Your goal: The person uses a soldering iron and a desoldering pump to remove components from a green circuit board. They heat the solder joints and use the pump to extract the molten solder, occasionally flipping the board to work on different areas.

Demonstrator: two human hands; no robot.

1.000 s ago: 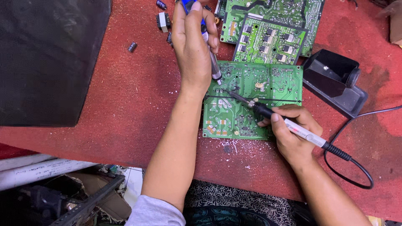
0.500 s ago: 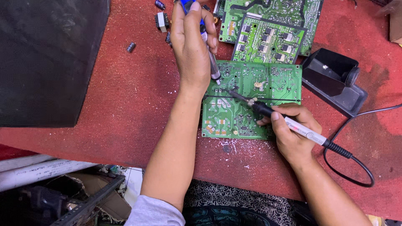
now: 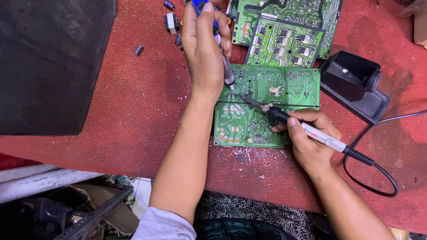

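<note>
Head view, looking down on a red-covered table (image 3: 133, 102). Right hand (image 3: 311, 142) grips a soldering iron (image 3: 307, 129) like a pen, fingers closed round the black grip, white barrel running back over the knuckles to a black cord (image 3: 378, 173) that loops toward the table's right edge. The iron's tip rests on a green circuit board (image 3: 267, 106) approx. at its upper-middle.

Left hand (image 3: 204, 49) comes in over the board's top-left corner, fingers wrapped narrow round a blue-and-silver desoldering pump (image 3: 224, 66) – blue end pokes out above the fingers, silver nozzle points down and meets the board right beside the iron's tip. The two tips look touching or nearly so; can't tell which.

The board lies flat near the table's front edge, solder side up, between the two forearms. White specks and flecks lie on the red cover just below its front edge.

Behind it, toward the back edge, two more green boards (image 3: 284, 31) overlap, the nearer one carrying rows of small square parts. A black iron stand (image 3: 356, 84) sits right of the boards, close to the worked board's top-right corner. A few loose small parts (image 3: 171, 22) – a capacitor, a little transformer etc. – lie near the back edge, left of the left hand. A big dark panel (image 3: 49, 62) covers the table's left side.
</note>
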